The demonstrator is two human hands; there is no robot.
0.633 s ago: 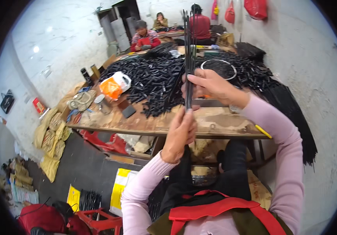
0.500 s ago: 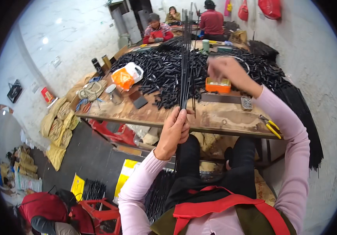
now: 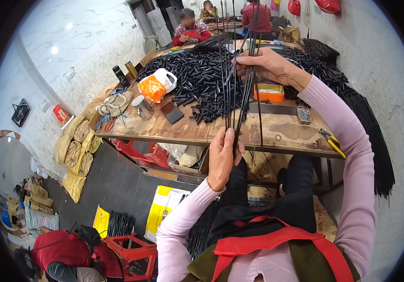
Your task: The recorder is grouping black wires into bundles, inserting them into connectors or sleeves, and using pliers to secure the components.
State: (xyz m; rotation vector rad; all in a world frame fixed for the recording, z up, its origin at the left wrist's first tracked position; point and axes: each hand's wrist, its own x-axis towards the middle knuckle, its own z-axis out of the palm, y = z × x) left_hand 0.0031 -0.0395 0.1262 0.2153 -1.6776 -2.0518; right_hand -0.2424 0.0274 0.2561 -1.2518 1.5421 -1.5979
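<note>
1. Hands: the left hand [image 3: 221, 157] is clamped around the lower end of a bundle of thin black rods [image 3: 239, 84]; the right hand [image 3: 264, 66] is closed on the same rods higher up, at 12 o'clock from the left hand.
2. Location: the bundle stands roughly upright between the two hands, in front of the wooden counter [image 3: 281, 134] edge, its tips fanning apart above the right hand.
3. Progress, as judged: the rods are gathered but not yet evened; several stand apart from the main bundle, so squaring them up appears to remain.
4. Appearance: the rods are long, slender, dark and straight, about a dozen or so; an exact count cannot be told.
5. Surroundings: a heap of short black tubes [image 3: 197, 77] lies at 11 o'clock from the left hand, an orange tin [image 3: 268, 93] at 1 o'clock, and yellow-handled pliers [image 3: 332, 141] at 3 o'clock.
</note>
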